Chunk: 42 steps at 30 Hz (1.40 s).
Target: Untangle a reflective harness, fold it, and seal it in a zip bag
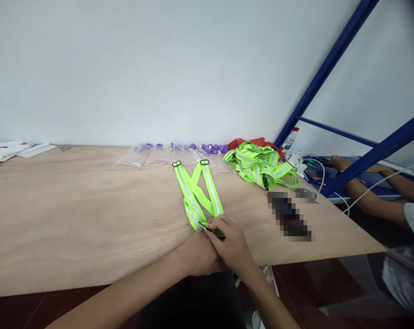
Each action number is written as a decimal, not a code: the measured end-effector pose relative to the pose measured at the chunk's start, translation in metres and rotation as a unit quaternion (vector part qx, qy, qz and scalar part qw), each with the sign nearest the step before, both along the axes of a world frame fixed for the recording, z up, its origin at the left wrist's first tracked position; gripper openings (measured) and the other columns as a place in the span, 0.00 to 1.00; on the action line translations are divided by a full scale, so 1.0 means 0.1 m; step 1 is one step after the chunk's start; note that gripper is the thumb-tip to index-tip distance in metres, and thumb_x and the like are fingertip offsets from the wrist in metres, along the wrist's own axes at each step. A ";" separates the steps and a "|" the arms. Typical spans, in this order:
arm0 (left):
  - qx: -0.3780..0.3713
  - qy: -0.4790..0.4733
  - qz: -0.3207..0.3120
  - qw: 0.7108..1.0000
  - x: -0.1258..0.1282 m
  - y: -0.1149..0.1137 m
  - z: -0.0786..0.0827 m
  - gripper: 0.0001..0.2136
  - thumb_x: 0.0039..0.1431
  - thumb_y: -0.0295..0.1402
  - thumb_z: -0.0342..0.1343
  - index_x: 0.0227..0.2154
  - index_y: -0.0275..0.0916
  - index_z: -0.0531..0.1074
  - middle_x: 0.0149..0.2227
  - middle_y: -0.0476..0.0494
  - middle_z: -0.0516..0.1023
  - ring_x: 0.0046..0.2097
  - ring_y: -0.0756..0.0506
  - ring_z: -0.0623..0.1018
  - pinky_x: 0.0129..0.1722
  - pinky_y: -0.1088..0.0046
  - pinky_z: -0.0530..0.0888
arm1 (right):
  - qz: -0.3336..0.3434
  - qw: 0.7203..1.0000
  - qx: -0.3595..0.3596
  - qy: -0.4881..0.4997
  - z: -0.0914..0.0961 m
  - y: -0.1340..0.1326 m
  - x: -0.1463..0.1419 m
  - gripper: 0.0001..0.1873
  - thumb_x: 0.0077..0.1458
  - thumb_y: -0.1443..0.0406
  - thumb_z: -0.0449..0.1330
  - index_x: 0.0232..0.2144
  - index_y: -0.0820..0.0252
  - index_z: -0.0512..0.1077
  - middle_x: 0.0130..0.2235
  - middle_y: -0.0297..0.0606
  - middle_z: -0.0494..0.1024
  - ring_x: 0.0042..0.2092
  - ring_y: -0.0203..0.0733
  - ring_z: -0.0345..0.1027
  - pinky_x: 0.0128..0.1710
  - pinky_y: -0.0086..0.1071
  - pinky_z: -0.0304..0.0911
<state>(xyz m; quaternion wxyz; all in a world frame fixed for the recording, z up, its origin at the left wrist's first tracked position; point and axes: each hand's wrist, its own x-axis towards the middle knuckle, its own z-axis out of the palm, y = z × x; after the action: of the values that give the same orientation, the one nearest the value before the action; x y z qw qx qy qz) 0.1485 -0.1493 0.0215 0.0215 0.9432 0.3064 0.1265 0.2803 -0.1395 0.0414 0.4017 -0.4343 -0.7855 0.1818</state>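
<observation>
A neon yellow-green reflective strap vest (211, 182) with grey-silver stripes lies on the table, its two black strap buckles pointing away from me. The near end of the vest runs into my hands. My right hand (232, 242) pinches a narrow black piece at that end between thumb and fingers; whether this is elastic or a clip I cannot make out. Crossing in from the left, my left hand (200, 253) is curled around the gathered near end of the straps. Its fingers are mostly hidden behind my right hand.
More reflective vests (258, 164) lie in a heap with red fabric at the back right. Clear plastic bags (158, 155) and purple rolls (213, 148) line the wall. White strips (21, 150) are at far left. Beyond the blue frame (316, 73), a co-worker's arms (374, 196) show.
</observation>
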 end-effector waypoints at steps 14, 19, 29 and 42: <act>0.063 0.007 0.016 0.998 -0.10 0.04 0.12 0.14 0.63 0.30 0.56 0.51 0.35 0.72 0.51 0.35 0.72 0.57 0.37 0.70 0.62 0.58 0.65 | -0.098 0.966 -0.136 0.196 -0.09 0.10 0.29 0.22 0.52 0.47 0.65 0.25 0.58 0.68 0.24 0.33 0.70 0.28 0.39 0.64 0.27 0.31 0.64; 0.064 0.051 0.050 0.995 -0.01 -0.08 0.20 0.10 0.69 0.30 0.49 0.44 0.36 0.75 0.42 0.41 0.77 0.47 0.41 0.74 0.53 0.60 0.69 | -0.116 0.956 -0.134 0.232 -0.11 0.09 0.32 0.20 0.51 0.48 0.66 0.26 0.59 0.71 0.25 0.34 0.71 0.28 0.39 0.65 0.27 0.31 0.64; 0.024 0.062 0.106 0.992 0.13 -0.43 0.09 0.21 0.65 0.35 0.53 0.59 0.34 0.70 0.58 0.31 0.74 0.58 0.31 0.69 0.59 0.46 0.63 | -0.046 0.993 0.061 0.095 0.20 -0.04 0.09 0.06 0.59 0.67 0.60 0.30 0.55 0.76 0.34 0.37 0.75 0.36 0.40 0.72 0.36 0.32 0.69; 0.005 0.036 0.063 0.997 -0.02 -0.43 0.04 0.16 0.64 0.33 0.53 0.51 0.31 0.75 0.50 0.30 0.79 0.54 0.30 0.75 0.55 0.49 0.69 | 0.101 0.994 -0.042 0.005 -0.01 0.12 -0.09 0.09 0.56 0.72 0.58 0.27 0.57 0.75 0.29 0.32 0.74 0.34 0.39 0.71 0.35 0.31 0.66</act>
<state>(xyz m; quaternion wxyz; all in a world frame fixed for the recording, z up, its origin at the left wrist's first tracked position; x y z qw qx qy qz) 0.1464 -0.1924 0.0255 -0.0018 0.9262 0.3648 0.0954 0.2713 -0.1279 0.0400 0.3663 -0.3682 -0.8150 0.2569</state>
